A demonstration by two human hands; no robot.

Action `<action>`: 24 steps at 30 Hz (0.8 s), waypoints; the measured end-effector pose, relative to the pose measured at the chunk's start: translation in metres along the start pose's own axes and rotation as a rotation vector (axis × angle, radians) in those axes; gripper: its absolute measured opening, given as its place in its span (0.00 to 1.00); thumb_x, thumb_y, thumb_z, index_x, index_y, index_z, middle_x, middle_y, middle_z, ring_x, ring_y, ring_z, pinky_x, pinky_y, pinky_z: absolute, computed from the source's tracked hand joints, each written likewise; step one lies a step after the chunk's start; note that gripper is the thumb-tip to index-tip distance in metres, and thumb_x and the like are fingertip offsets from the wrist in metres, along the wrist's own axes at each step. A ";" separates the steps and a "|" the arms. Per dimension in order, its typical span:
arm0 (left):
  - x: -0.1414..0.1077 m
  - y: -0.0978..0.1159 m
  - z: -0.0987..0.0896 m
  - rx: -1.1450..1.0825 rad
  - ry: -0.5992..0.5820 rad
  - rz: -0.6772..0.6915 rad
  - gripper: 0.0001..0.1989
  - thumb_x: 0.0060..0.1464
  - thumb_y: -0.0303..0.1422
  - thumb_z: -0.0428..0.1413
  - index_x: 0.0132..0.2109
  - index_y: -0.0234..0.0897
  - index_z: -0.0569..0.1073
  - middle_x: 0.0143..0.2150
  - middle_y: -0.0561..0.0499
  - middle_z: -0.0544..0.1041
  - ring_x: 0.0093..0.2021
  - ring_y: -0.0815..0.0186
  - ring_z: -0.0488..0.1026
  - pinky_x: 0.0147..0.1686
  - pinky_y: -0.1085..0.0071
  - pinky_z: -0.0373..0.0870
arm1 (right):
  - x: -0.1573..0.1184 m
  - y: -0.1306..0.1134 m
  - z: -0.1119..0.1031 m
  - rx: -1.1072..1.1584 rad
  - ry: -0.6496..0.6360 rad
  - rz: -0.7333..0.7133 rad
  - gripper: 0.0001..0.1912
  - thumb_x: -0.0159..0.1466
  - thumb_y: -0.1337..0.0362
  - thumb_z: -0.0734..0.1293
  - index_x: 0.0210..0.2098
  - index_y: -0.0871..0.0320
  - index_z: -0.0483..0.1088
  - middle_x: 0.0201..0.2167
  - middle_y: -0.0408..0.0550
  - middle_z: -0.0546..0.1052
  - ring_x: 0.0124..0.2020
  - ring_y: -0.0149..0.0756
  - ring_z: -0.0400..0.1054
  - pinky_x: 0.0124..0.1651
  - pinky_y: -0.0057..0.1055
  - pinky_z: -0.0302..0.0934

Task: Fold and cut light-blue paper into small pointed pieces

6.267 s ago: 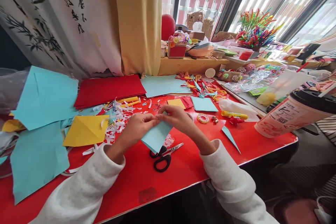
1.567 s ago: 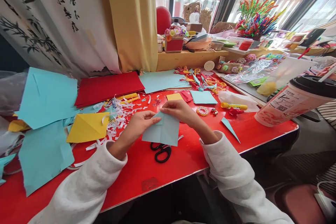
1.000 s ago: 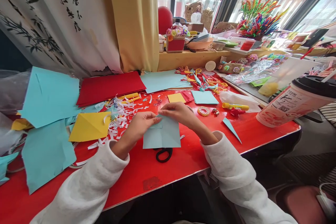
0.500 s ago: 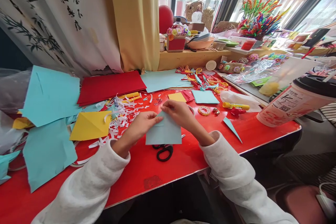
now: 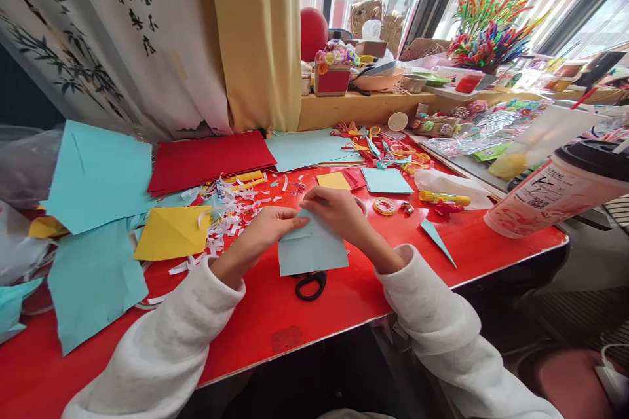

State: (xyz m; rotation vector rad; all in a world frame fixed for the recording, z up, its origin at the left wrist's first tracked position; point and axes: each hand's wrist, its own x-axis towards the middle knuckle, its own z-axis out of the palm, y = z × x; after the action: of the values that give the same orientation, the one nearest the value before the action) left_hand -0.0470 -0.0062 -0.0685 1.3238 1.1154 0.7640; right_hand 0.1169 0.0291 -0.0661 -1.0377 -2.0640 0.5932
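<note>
A light blue square of paper (image 5: 314, 254) hangs between my two hands over the red table, with a small flap or fold line near its upper left. My left hand (image 5: 268, 232) pinches its upper left part between thumb and fingers. The fingers of my right hand (image 5: 331, 206) are closed on its top edge, close to my left fingertips. Below the paper, black-handled scissors (image 5: 310, 287) lie partly hidden under it.
Yellow paper (image 5: 171, 234), blue sheets (image 5: 101, 177) and white shreds lie left. Behind are red sheets (image 5: 211, 160) and a blue stack (image 5: 386, 181). To the right are a blue pointed piece (image 5: 438, 242), a yellow tube (image 5: 445, 198) and a large cup (image 5: 555, 190).
The blue paper has tilted a little, its lower edge swinging slightly right, and a fold near my left thumb shows more. Both hands keep their grip.
</note>
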 end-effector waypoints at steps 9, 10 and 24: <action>0.003 -0.002 -0.012 -0.112 0.112 0.011 0.14 0.40 0.41 0.60 0.30 0.34 0.74 0.27 0.51 0.74 0.26 0.69 0.68 0.26 0.74 0.63 | -0.005 0.007 -0.011 0.446 -0.126 0.234 0.27 0.57 0.63 0.64 0.55 0.57 0.59 0.32 0.46 0.74 0.32 0.32 0.67 0.32 0.29 0.62; 0.004 -0.002 -0.013 -0.132 0.102 -0.006 0.14 0.40 0.41 0.60 0.31 0.35 0.74 0.28 0.51 0.74 0.26 0.69 0.68 0.26 0.74 0.64 | -0.005 0.006 -0.010 0.428 -0.120 0.197 0.23 0.58 0.64 0.62 0.53 0.57 0.62 0.33 0.47 0.75 0.34 0.32 0.68 0.34 0.29 0.62; 0.006 -0.005 -0.018 -0.147 0.100 -0.038 0.12 0.40 0.39 0.60 0.29 0.34 0.74 0.26 0.51 0.73 0.24 0.70 0.67 0.24 0.74 0.62 | -0.010 -0.005 -0.006 0.298 -0.199 0.073 0.16 0.60 0.57 0.60 0.42 0.56 0.72 0.40 0.47 0.75 0.42 0.35 0.68 0.40 0.30 0.62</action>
State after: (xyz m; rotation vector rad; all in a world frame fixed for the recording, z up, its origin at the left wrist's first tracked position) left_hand -0.0627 0.0050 -0.0730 1.1490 1.1376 0.8748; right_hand 0.1228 0.0183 -0.0631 -0.9116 -2.0307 1.0428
